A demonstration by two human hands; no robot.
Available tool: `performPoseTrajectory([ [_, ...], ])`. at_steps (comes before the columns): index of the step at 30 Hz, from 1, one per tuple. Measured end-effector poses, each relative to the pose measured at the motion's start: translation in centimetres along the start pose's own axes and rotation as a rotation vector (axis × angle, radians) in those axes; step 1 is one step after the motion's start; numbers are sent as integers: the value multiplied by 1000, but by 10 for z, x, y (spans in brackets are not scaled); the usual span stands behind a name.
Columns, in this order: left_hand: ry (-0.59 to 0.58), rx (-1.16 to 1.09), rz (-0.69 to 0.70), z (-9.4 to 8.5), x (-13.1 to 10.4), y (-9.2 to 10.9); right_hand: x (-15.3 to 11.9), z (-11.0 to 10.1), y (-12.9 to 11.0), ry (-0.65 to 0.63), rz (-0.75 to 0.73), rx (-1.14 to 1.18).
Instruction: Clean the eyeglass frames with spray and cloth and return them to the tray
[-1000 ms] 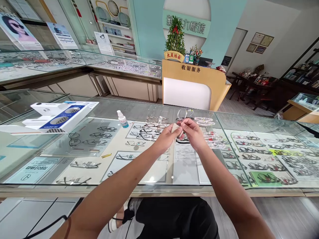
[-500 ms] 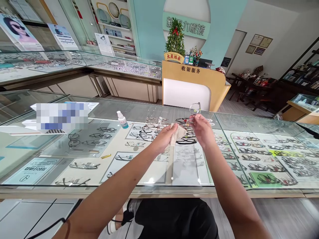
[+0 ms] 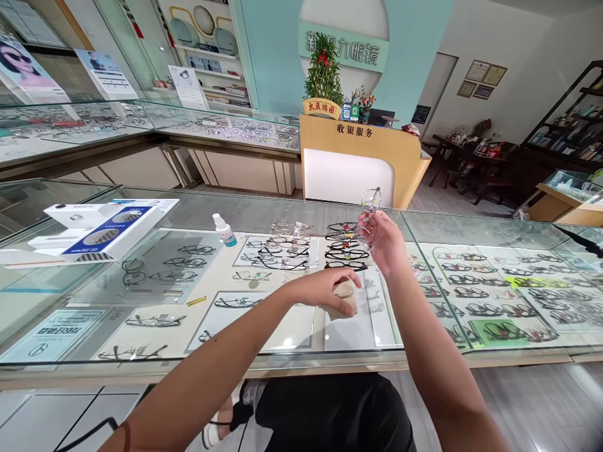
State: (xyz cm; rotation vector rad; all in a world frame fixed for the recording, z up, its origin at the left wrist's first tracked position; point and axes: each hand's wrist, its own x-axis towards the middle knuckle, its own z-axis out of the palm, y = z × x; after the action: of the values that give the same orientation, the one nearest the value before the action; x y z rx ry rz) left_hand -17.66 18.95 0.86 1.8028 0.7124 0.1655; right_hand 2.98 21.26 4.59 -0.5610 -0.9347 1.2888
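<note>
My right hand is raised above the glass counter, its fingers closed on a pair of thin-rimmed eyeglasses. One lens stands above the fingertips, and the other is partly hidden beside them. My left hand is low over the counter top with thumb and fingers spread. Between and below those fingers a beige cleaning cloth lies crumpled, partly covered by the hand. To the left stands a small white spray bottle with blue liquid.
Rows of eyeglass frames show under the glass counter. An opened white and blue box sits on the left. A yellow stick-like piece lies left of centre. Beyond is a wooden cashier desk.
My left hand has moved down and toward me with the cloth, and its fingers have spread from the pinch. My right hand still holds the eyeglasses up, now turned a little.
</note>
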Motion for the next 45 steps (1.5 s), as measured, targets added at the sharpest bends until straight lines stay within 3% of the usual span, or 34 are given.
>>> performPoseTrajectory([
  [3,-7,63,-15,5,5,-6,-1,0,1,-29,13,-7],
  [9,-98,-31,25,16,7,-7,-2,-1,4,-80,20,-76],
  [17,26,-127,238,10,3,0,0,-4,3,-82,38,-60],
  [21,-6,-219,251,10,4,-3,0,-3,3,-75,45,-88],
  [24,26,-153,209,13,5,-3,-1,-2,3,-76,45,-117],
  [27,133,-37,208,14,6,0,-2,-1,3,-85,49,-130],
  [29,303,8,284,12,5,1,-2,-1,2,-96,52,-129],
  [33,981,218,488,0,0,-2,-6,-1,-3,-162,62,-177],
  [35,1215,377,576,-10,-4,-5,-8,-2,-6,-227,88,-246],
  [37,1260,508,633,-17,-8,-7,-9,-3,-9,-293,124,-319],
  [41,1139,642,640,-21,-13,-4,-8,-10,-14,-420,193,-406],
  [45,1082,605,588,-16,-11,-3,-5,-17,-15,-530,227,-443],
])
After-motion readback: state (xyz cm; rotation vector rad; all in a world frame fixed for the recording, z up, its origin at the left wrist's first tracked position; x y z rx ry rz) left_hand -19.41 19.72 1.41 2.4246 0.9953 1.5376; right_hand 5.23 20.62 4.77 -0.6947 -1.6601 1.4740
